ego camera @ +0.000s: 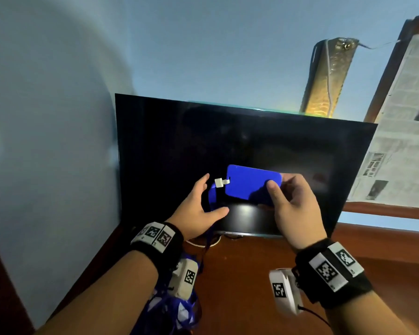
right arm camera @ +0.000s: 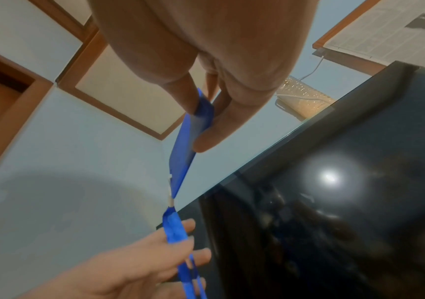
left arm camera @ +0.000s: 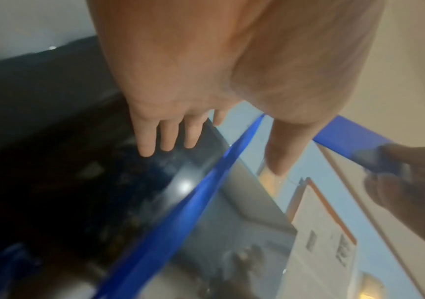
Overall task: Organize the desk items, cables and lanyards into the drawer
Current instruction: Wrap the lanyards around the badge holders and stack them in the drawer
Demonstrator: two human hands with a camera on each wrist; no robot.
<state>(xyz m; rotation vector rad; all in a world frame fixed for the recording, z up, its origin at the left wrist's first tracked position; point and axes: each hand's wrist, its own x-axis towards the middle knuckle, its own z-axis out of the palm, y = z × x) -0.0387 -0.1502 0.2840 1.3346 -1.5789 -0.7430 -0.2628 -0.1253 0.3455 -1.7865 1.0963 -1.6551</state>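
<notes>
Right hand (ego camera: pixel 293 204) pinching flat blue rectangular plastic badge holder (ego camera: pixel 252 183) by one end, thumb on front, fingers behind, raised before black monitor screen (ego camera: pixel 228 141). Left hand (ego camera: pixel 198 209) with fingers relaxed and spread, blue ribbon lanyard strap (right arm camera: pixel 178 238) running across them, white clip (ego camera: pixel 220 182) joining strap to badge. Above brown wooden desk (ego camera: pixel 252 274).

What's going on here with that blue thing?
A person is holding up a flat blue plastic badge holder in front of a dark monitor screen. The right hand pinches its end, while the open left hand lets its blue ribbon lanyard run across the fingers down toward the brown wooden desk.
</notes>
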